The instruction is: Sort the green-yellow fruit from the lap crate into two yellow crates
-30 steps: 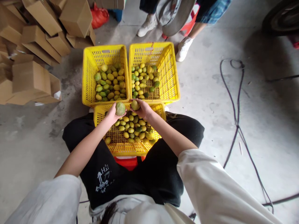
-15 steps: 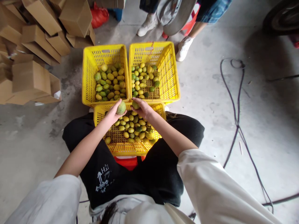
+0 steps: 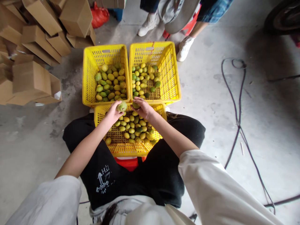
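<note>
My left hand (image 3: 113,113) is closed around a large, greenish lemon (image 3: 122,106). Facing it, my right hand (image 3: 144,110) grips another green lemon (image 3: 135,105), partly covered by the fingers. Both hands hover over the far side of the near yellow crate (image 3: 128,154), between my knees. Inside that crate lie several yellow and green lemons (image 3: 132,126). Beyond it, the left far crate (image 3: 87,75) and the right far crate (image 3: 174,73) stand side by side, each with more lemons on its bottom.
Cardboard boxes (image 3: 31,76) are heaped at the left, near a red bag (image 3: 99,15). Another person's white shoe (image 3: 185,49) is just behind the right far crate. A black cable (image 3: 239,118) loops over the concrete floor at the right, and a wheel (image 3: 284,18) stands upper right.
The lemon in my left hand has turned a little, and the fingers have shifted around it. My right hand has barely moved. The crates are unchanged.
</note>
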`<state>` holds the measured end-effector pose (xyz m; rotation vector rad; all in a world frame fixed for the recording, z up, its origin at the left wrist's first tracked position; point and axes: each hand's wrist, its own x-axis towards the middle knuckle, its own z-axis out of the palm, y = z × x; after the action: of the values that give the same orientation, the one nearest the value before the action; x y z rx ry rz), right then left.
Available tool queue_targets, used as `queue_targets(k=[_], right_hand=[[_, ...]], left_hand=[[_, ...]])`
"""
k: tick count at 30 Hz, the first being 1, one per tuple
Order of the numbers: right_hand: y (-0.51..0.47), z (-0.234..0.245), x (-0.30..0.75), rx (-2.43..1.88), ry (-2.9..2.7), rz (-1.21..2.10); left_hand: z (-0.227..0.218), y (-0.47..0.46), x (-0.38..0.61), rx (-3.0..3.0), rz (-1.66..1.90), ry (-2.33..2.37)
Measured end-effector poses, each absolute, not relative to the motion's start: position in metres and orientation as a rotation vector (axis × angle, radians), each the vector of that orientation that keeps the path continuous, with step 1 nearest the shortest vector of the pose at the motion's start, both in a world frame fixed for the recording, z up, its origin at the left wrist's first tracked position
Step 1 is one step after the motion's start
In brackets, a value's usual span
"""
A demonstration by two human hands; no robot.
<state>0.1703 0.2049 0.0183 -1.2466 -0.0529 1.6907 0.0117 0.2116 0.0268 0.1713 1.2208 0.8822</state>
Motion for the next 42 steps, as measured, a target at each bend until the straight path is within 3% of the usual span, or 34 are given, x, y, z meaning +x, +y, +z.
queue_targets(k=[10, 17, 27, 42], right_hand=[[0.201, 0.024, 0.17, -1.215, -0.123, 1.715], [0.205, 0.013, 0.17, -1.299, -0.158, 1.664], [0.203, 0.023, 0.168, -1.264, -0.162, 1.585], [0.211, 0.019, 0.174, -1.338, -0.028, 1.679]], left_hand=[[0.035, 0.209, 0.017, 0.139, 0.965, 1.162], [0.039, 0.212, 0.02, 0.078, 0.823, 1.242], [0.03, 0.212, 0.016, 0.134, 0.992, 1.154], [0.021, 0.215, 0.015, 0.098, 0.885, 1.251]])
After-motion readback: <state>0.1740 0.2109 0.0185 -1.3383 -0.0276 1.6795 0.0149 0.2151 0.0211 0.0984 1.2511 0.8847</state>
